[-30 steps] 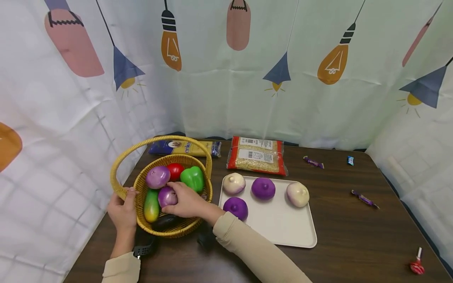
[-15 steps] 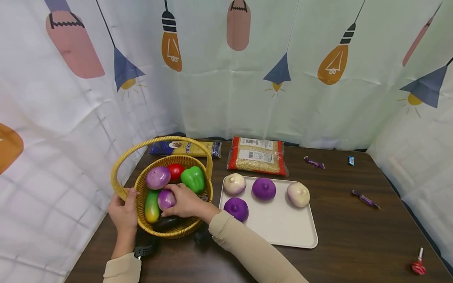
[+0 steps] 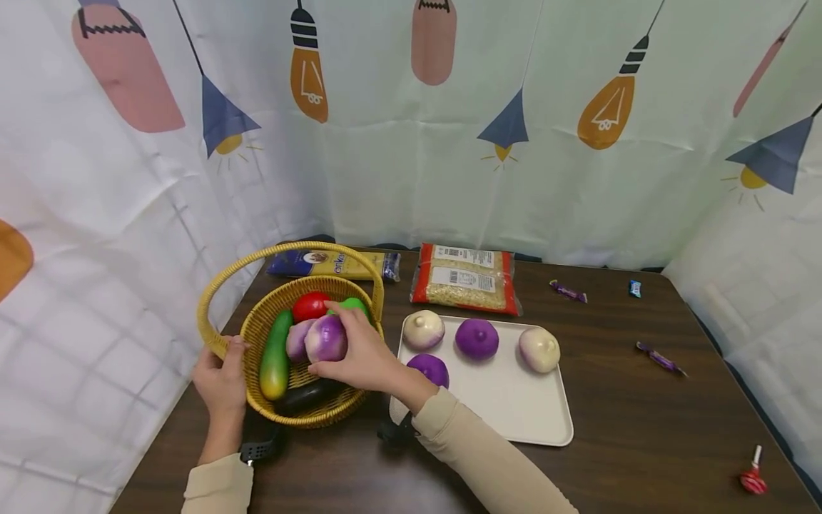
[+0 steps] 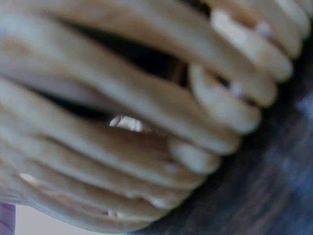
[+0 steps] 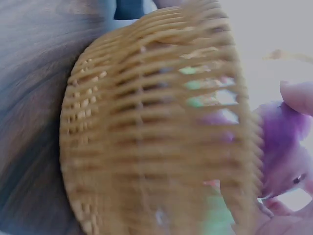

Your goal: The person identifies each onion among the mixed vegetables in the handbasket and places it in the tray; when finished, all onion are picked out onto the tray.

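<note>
My left hand (image 3: 221, 385) grips the yellow wicker basket (image 3: 315, 419) at its left side, where the handle meets the rim. My right hand (image 3: 369, 357) holds a purple-and-white onion (image 3: 327, 339) between thumb and fingers, over the middle of the basket. Just left of it, a second purple onion (image 3: 298, 341) is partly hidden behind the held one. The basket also contains a cucumber (image 3: 276, 357) with a yellowish end, a red tomato (image 3: 311, 305), a dark eggplant (image 3: 311, 396) and a green bell pepper (image 3: 353, 305), mostly covered by the right hand.
Right of the basket, a white tray (image 3: 514, 414) bears several white and purple turnip-like vegetables (image 3: 477, 339). Behind stand a pasta packet (image 3: 347, 265) and a red-edged grain bag (image 3: 464, 278). Wrapped candies (image 3: 661, 359) and a red lollipop (image 3: 753, 480) lie on the right.
My right hand has lifted the onion up and to the right from among the vegetables. The other onion has shifted down and right, uncovering the cucumber's upper end. The left hand keeps its grip.
</note>
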`<state>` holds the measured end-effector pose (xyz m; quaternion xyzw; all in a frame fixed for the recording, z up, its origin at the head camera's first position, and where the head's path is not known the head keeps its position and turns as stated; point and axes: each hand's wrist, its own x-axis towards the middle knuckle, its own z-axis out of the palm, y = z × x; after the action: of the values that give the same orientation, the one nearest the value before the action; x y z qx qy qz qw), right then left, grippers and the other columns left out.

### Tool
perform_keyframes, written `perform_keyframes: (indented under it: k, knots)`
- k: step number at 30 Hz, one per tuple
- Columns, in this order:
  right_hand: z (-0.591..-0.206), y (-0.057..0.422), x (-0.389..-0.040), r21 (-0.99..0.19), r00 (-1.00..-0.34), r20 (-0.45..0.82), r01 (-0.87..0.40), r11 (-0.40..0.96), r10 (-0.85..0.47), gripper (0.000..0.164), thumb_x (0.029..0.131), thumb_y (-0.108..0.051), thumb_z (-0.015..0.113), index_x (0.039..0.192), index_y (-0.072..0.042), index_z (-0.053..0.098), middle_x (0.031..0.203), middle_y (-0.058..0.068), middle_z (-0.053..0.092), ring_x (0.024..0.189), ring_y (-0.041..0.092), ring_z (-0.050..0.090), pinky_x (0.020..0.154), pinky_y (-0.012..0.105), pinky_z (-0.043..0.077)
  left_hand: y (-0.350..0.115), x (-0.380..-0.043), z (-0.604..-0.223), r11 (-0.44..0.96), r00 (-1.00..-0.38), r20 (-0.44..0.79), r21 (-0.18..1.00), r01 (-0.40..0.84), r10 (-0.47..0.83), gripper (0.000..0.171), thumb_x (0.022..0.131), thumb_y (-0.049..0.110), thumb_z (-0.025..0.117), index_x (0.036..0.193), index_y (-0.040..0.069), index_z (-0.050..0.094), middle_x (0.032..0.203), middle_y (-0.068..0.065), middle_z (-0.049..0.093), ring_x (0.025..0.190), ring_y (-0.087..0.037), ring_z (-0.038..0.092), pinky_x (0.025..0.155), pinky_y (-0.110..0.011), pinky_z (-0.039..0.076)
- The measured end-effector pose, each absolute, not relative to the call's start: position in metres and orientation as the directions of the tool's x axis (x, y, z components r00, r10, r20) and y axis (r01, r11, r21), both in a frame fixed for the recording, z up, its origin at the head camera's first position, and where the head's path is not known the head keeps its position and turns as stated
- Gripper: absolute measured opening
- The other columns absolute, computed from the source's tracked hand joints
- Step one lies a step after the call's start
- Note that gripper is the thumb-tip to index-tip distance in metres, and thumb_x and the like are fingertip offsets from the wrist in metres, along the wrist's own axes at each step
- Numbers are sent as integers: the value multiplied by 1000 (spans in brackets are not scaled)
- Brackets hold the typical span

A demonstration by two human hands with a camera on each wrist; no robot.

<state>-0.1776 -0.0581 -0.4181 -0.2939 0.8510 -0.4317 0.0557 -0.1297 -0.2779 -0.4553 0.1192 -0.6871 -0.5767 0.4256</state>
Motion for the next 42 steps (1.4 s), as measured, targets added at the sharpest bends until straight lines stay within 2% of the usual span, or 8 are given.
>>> perform_keyframes:
  k: [5, 12, 15, 23, 30, 37, 42]
  knots:
    - [-411, -19, -170, -809, -831, 216, -446, 382, -513, 87, 75, -38, 81, 147, -33, 33, 133, 1, 40, 114, 14, 51, 94, 35, 46, -278, -130, -454, 309, -613, 442, 897, 316, -655, 25, 91, 9, 61, 88, -16, 59, 68, 19, 62, 58, -6, 49, 57, -20, 36]
    - [-419, 36, -160, -843, -840, 309, -459, 280, -445, 79, 72, -24, 87, 138, -19, 44, 134, -3, 46, 117, 13, 51, 94, 36, 47, -277, -132, -455, 298, -609, 429, 903, 310, -668, 26, 91, 10, 61, 88, -15, 60, 68, 20, 62, 58, -5, 48, 57, -21, 35]
    - [-426, 59, -157, -869, -866, 313, -427, 250, -390, 79, 71, -18, 87, 137, -20, 44, 135, -4, 47, 118, 14, 52, 94, 36, 49, -277, -131, -455, 293, -606, 431, 902, 318, -669, 25, 91, 9, 61, 88, -15, 59, 69, 19, 62, 60, -6, 50, 58, -20, 36]
    - [-447, 116, -146, -925, -908, 283, -344, 163, -310, 78, 75, -7, 83, 140, -12, 40, 137, 9, 49, 116, 21, 56, 92, 31, 49, -276, -133, -454, 282, -604, 428, 902, 325, -672, 24, 90, 7, 60, 88, -17, 58, 69, 18, 61, 64, -6, 52, 61, -19, 38]
    - [-467, 150, -135, -944, -938, 219, -273, 184, -269, 75, 77, -8, 82, 138, -11, 40, 134, 12, 46, 110, 19, 57, 87, 29, 50, -276, -133, -455, 272, -607, 414, 909, 316, -679, 24, 90, 9, 61, 88, -15, 59, 68, 17, 62, 63, -6, 52, 60, -19, 37]
    - [-487, 175, -134, -928, -943, 215, -279, 249, -255, 78, 76, -11, 83, 141, -11, 42, 138, 9, 45, 114, 15, 52, 95, 23, 42, -276, -132, -456, 236, -608, 398, 914, 331, -687, 21, 90, 7, 61, 86, -13, 60, 68, 14, 63, 63, -8, 53, 60, -18, 38]
    - [-496, 184, -134, -919, -930, 219, -298, 259, -295, 71, 76, -10, 83, 136, -10, 46, 134, 9, 45, 117, 15, 51, 98, 20, 40, -275, -133, -455, 242, -605, 405, 910, 336, -685, 23, 90, 7, 61, 87, -16, 60, 68, 13, 63, 63, -8, 53, 60, -18, 38]
